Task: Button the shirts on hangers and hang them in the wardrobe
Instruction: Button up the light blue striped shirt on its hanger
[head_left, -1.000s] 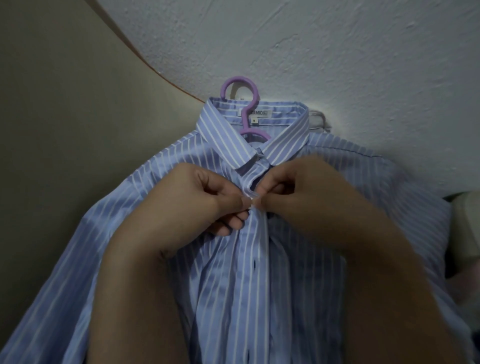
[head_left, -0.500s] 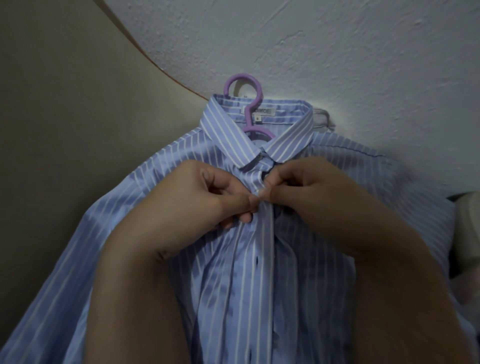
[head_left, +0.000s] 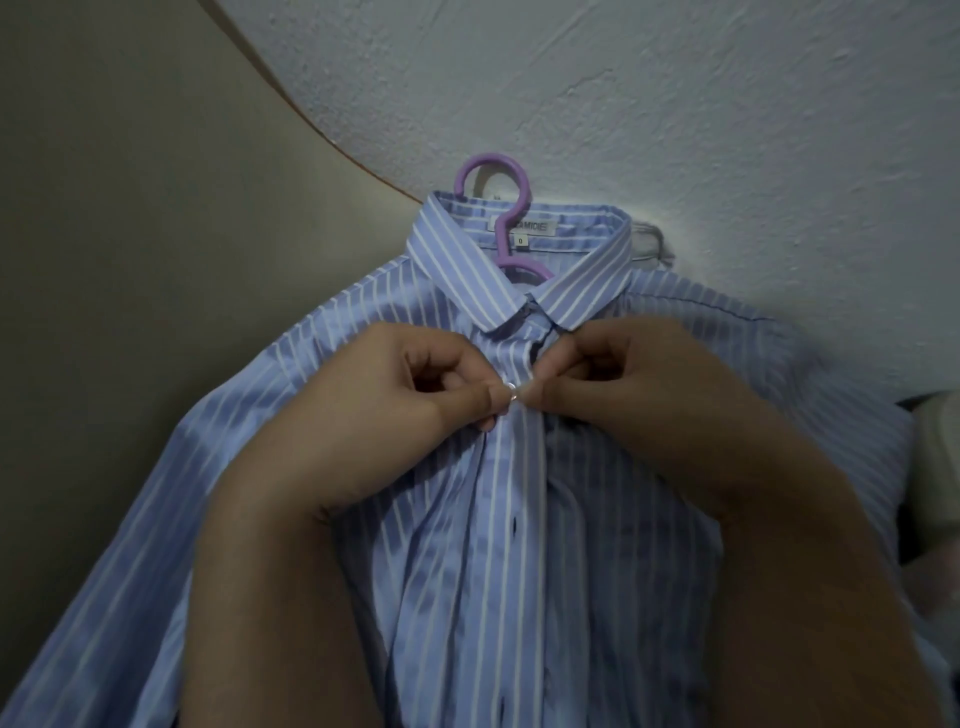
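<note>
The left hand (head_left: 415, 395) and right hand (head_left: 639, 395) pinch the shirt (head_left: 649, 545) together, its button (head_left: 510, 391) now poking through, nearly fastened.

I see the shirt (head_left: 519, 571) on its hanger (head_left: 502, 254) against the wall (head_left: 675, 104); the left hand (head_left: 405, 410) and right hand (head_left: 639, 395) meet at the button (head_left: 510, 391) below the collar (head_left: 467, 270).

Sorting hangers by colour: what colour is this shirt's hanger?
Purple hanger, seen in the head view.
</note>
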